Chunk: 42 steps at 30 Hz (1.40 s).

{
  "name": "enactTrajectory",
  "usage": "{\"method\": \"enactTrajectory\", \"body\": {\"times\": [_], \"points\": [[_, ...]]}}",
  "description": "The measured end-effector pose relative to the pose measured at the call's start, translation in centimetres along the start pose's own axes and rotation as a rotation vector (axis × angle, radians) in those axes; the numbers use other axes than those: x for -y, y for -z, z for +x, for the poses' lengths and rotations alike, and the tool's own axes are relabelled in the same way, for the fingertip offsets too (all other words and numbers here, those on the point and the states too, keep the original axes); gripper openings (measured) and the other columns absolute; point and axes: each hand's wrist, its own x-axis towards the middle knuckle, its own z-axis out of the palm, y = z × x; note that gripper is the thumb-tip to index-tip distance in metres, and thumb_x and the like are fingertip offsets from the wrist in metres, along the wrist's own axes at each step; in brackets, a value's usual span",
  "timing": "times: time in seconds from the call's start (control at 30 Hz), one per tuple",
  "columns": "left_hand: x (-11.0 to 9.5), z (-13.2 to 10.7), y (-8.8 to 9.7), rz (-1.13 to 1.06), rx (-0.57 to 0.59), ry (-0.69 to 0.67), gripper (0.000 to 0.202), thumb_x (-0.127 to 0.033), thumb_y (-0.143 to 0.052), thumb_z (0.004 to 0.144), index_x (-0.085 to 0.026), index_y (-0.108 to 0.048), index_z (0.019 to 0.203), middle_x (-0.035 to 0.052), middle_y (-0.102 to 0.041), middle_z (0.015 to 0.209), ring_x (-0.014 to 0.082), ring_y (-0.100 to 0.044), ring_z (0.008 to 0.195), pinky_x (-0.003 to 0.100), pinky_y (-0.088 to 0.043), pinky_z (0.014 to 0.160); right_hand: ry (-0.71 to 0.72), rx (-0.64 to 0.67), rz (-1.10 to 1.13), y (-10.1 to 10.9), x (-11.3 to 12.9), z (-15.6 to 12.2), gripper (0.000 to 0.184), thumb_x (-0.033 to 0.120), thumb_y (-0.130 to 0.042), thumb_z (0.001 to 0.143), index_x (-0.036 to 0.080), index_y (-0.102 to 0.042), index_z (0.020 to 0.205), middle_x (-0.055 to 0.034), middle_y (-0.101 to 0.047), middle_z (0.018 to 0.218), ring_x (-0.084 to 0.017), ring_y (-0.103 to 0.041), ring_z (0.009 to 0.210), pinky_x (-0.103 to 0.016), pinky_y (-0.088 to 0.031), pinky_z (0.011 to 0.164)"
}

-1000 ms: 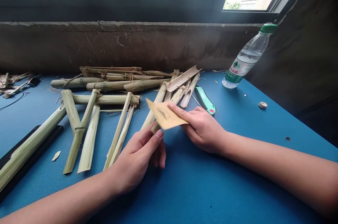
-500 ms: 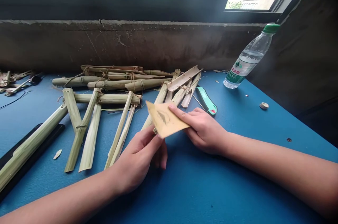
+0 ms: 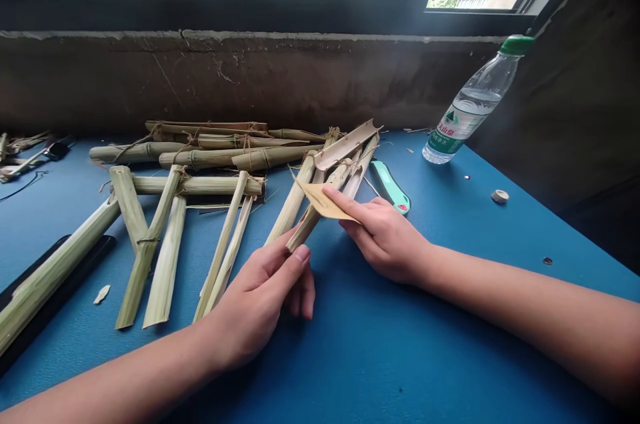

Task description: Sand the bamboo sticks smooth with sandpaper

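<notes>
The near end of a split bamboo piece [image 3: 302,232] is gripped by my left hand [image 3: 265,294], thumb on top and fingers curled below. My right hand [image 3: 385,231] is closed on a tan sheet of sandpaper [image 3: 325,203] with a dark print on it. The sandpaper lies over the bamboo piece and bends down at its left corner. Right behind my hands stands a tied bamboo frame [image 3: 293,207], with a curved split strip [image 3: 347,144] across its top. My right fingertips under the sheet are partly hidden.
A teal folding knife [image 3: 390,185] lies beyond my right hand. A tilted water bottle [image 3: 467,111] is at the back right, near a small pale ring [image 3: 499,196]. Left are a tied bamboo frame [image 3: 200,185] and a long bamboo pole [image 3: 55,271]; behind lie bamboo bundles [image 3: 210,157].
The sandpaper has tipped flatter and slid up and away along the bamboo, uncovering its near end. My right hand has shifted slightly with it; my left hand stays nearly still.
</notes>
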Motion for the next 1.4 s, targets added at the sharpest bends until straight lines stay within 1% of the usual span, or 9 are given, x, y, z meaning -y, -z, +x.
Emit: {"method": "enactTrajectory", "body": {"times": [0.13,0.3,0.47,0.6,0.77,0.93,1.07,1.23,1.4], "points": [[-0.04,0.0,0.08,0.01,0.009,-0.014,0.04,-0.053,-0.048,0.108,-0.021,-0.056,0.087,-0.0005,-0.068,0.063,0.0127,-0.054,0.057,0.027,-0.044,0.061,0.068,0.042,0.024,0.02,-0.04,-0.06,0.06,0.028,-0.036,0.111,0.015,-0.027,0.169,-0.0058,-0.074,0.09,-0.021,-0.064,0.08,-0.038,-0.039,0.084],[0.02,0.06,0.07,-0.006,-0.001,-0.001,0.035,-0.054,-0.048,0.108,-0.021,-0.059,0.109,-0.0024,-0.068,0.062,0.0141,-0.053,0.057,0.027,-0.044,0.06,0.0,-0.005,-0.043,-0.05,0.14,-0.11,0.057,0.029,-0.035,0.113,0.019,-0.03,0.169,-0.0043,-0.072,0.088,-0.02,-0.063,0.077,-0.038,-0.037,0.082],[-0.01,0.09,0.08,0.005,0.007,-0.021,0.043,-0.053,-0.052,0.106,-0.02,-0.059,0.08,0.0007,-0.068,0.063,0.0132,-0.055,0.058,0.027,-0.044,0.061,0.162,0.054,-0.071,-0.08,0.21,-0.12,0.06,0.027,-0.034,0.111,0.014,-0.027,0.169,-0.0044,-0.07,0.084,-0.02,-0.059,0.073,-0.038,-0.038,0.081],[-0.12,0.07,-0.02,0.008,-0.005,-0.001,0.04,-0.053,-0.049,0.108,-0.021,-0.059,0.086,-0.0008,-0.068,0.062,0.0129,-0.054,0.057,0.026,-0.044,0.06,-0.029,-0.03,-0.038,-0.17,0.06,-0.03,0.056,0.029,-0.034,0.113,0.019,-0.03,0.168,-0.0031,-0.074,0.089,-0.018,-0.059,0.072,-0.037,-0.037,0.081],[-0.07,0.03,-0.01,-0.004,0.01,-0.009,0.047,-0.055,-0.05,0.107,-0.02,-0.059,0.077,0.0009,-0.066,0.062,0.0133,-0.054,0.059,0.027,-0.045,0.061,0.159,0.053,-0.034,-0.06,0.04,-0.01,0.06,0.028,-0.035,0.111,0.016,-0.028,0.169,-0.0062,-0.073,0.091,-0.02,-0.059,0.076,-0.038,-0.038,0.082],[-0.06,-0.07,0.02,0.008,-0.012,0.009,0.041,-0.055,-0.049,0.107,-0.021,-0.061,0.089,-0.0001,-0.068,0.063,0.0138,-0.054,0.058,0.027,-0.044,0.061,-0.012,0.005,-0.01,0.18,0.29,0.06,0.057,0.029,-0.035,0.113,0.02,-0.03,0.168,-0.0047,-0.074,0.091,-0.019,-0.063,0.079,-0.037,-0.037,0.082],[-0.11,-0.15,0.03,0.017,0.007,-0.005,0.049,-0.056,-0.049,0.106,-0.02,-0.06,0.075,0.002,-0.067,0.062,0.0139,-0.055,0.06,0.027,-0.045,0.062,0.149,0.073,-0.031,0.12,0.27,0.08,0.061,0.025,-0.035,0.109,0.017,-0.027,0.17,-0.0042,-0.072,0.085,-0.02,-0.061,0.074,-0.037,-0.037,0.08],[-0.1,-0.08,0.0,0.026,-0.004,0.001,0.043,-0.054,-0.048,0.108,-0.021,-0.06,0.084,-0.0001,-0.068,0.063,0.0132,-0.053,0.057,0.026,-0.044,0.06,-0.047,-0.015,-0.034,-0.04,0.09,0.08,0.057,0.029,-0.035,0.113,0.02,-0.03,0.169,-0.0024,-0.071,0.085,-0.018,-0.06,0.073,-0.036,-0.037,0.082],[0.08,-0.03,0.03,0.001,-0.002,-0.005,0.046,-0.058,-0.051,0.105,-0.02,-0.06,0.08,0.0013,-0.067,0.062,0.0142,-0.056,0.059,0.027,-0.045,0.061,0.193,0.065,-0.077,-0.08,0.13,0.02,0.062,0.026,-0.035,0.109,0.016,-0.028,0.169,-0.0038,-0.067,0.081,-0.02,-0.055,0.071,-0.036,-0.037,0.077]]}}
